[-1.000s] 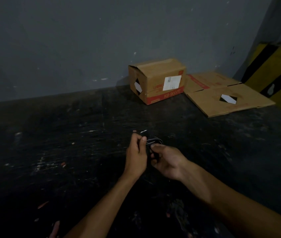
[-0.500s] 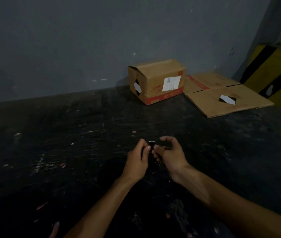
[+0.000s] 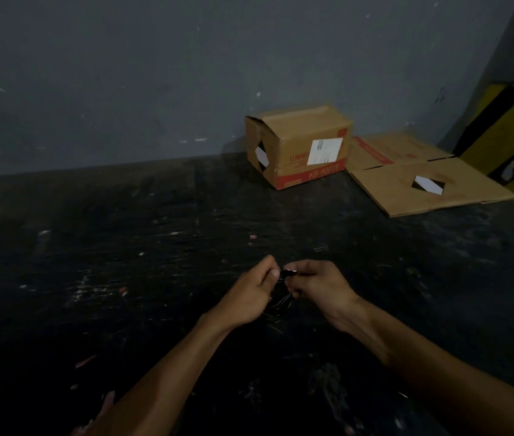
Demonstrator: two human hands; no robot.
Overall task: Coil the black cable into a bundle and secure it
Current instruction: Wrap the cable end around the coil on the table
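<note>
The black cable [image 3: 281, 298] is a small bundle of thin loops held between my two hands, just above the dark table. It is hard to make out against the black surface; only a few glints show. My left hand [image 3: 249, 294] pinches the bundle from the left with thumb and fingers closed. My right hand [image 3: 318, 286] grips it from the right, with a short black end [image 3: 289, 272] sticking out at its fingertips. Most of the cable is hidden by my fingers.
The dark scuffed table [image 3: 123, 278] is strewn with small scraps. A closed cardboard box [image 3: 299, 146] stands at the back by the grey wall. Flattened cardboard [image 3: 422, 174] lies to its right, beside a yellow and black striped post [image 3: 507, 136].
Both hands have turned and closed in on the bundle. The loops that stood out above my right hand a second ago are now drawn in between the hands and hang lower.
</note>
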